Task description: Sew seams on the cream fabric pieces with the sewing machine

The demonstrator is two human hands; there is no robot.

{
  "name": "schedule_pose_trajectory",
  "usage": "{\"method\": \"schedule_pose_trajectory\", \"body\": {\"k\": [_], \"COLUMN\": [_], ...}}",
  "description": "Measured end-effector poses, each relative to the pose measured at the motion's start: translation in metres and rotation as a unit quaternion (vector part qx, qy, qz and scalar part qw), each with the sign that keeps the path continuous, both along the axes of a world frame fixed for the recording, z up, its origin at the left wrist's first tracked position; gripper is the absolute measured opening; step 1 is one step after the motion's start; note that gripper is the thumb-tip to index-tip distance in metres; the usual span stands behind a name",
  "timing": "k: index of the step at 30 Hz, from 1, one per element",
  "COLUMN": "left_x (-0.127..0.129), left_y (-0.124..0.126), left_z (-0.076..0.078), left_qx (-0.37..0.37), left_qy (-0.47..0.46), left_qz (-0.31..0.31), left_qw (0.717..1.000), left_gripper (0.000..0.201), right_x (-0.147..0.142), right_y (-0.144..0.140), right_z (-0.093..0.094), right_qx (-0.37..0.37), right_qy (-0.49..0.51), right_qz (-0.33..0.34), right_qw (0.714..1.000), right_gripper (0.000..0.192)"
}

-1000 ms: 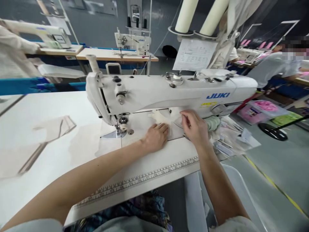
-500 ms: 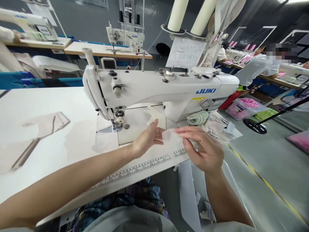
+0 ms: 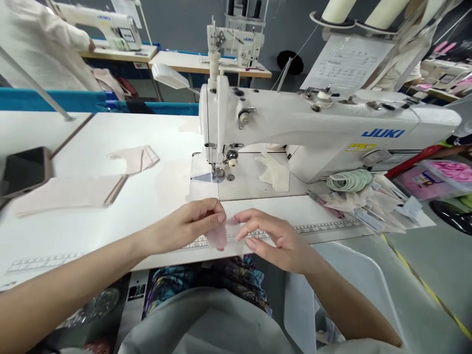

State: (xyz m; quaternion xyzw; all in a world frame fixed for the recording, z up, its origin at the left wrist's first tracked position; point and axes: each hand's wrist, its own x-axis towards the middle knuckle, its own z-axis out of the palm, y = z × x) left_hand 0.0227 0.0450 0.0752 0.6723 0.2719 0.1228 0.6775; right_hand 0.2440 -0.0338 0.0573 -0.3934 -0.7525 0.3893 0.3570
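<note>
Both hands over front edge of white worktop (image 3: 110, 196), by the printed ruler strip (image 3: 324, 227). Left hand (image 3: 184, 227) pinches a small pale, thin translucent fabric piece (image 3: 218, 237), thumb and fingertips closed on its upper left edge. Right hand (image 3: 275, 238) has fingers curled, fingertips touching the same piece from the right; grip narrow, on the fabric. Piece hangs just over the worktop edge, between the two hands, in front of the white JUKI sewing machine (image 3: 313, 128). Needle and presser foot (image 3: 217, 172) well behind the hands, apart from them. Cream cloth scrap (image 3: 275, 172) lies on machine bed. Pale green coil of elastic bands (image 3: 348, 180) right of it. Flat pale pink cut panels (image 3: 73, 189) on worktop left, dark phone (image 3: 24, 169) at far left edge. Another person's light sleeve (image 3: 44, 44) at top left.
</note>
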Motion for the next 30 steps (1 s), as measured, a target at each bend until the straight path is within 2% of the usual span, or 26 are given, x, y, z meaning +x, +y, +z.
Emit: {"method": "schedule_pose_trajectory", "body": {"k": [2, 6, 11, 15, 20, 24, 30], "left_x": [-0.012, -0.025, -0.027, -0.02, -0.006, 0.005, 0.012], "left_y": [0.002, 0.01, 0.031, 0.061, 0.093, 0.107, 0.114], "left_z": [0.001, -0.007, -0.014, -0.014, -0.019, -0.025, -0.03], "left_qx": [0.025, 0.024, 0.02, 0.069, 0.148, 0.241, 0.337], "left_qy": [0.013, 0.024, 0.074, 0.138, 0.197, 0.236, 0.273], "left_qz": [0.002, 0.057, 0.117, 0.102, 0.065, 0.07, 0.078], "left_qw": [1.0, 0.998, 0.99, 0.983, 0.967, 0.939, 0.898], "left_gripper": [0.034, 0.036, 0.037, 0.028, 0.019, 0.016, 0.015], "right_x": [-0.014, -0.035, -0.048, -0.051, -0.044, -0.04, -0.039], "right_y": [0.006, 0.017, 0.033, 0.047, 0.061, 0.07, 0.077], "right_z": [0.001, -0.001, -0.011, -0.017, -0.021, -0.024, -0.027], "right_qx": [-0.016, -0.02, -0.142, -0.248, -0.293, -0.318, -0.352], "right_qy": [0.001, 0.024, 0.085, 0.13, 0.105, 0.102, 0.126], "right_qz": [0.007, 0.004, 0.008, 0.004, -0.015, -0.021, -0.014], "right_qw": [1.0, 1.0, 0.986, 0.96, 0.95, 0.942, 0.927], "right_gripper": [0.018, 0.019, 0.019, 0.02, 0.024, 0.028, 0.028]}}
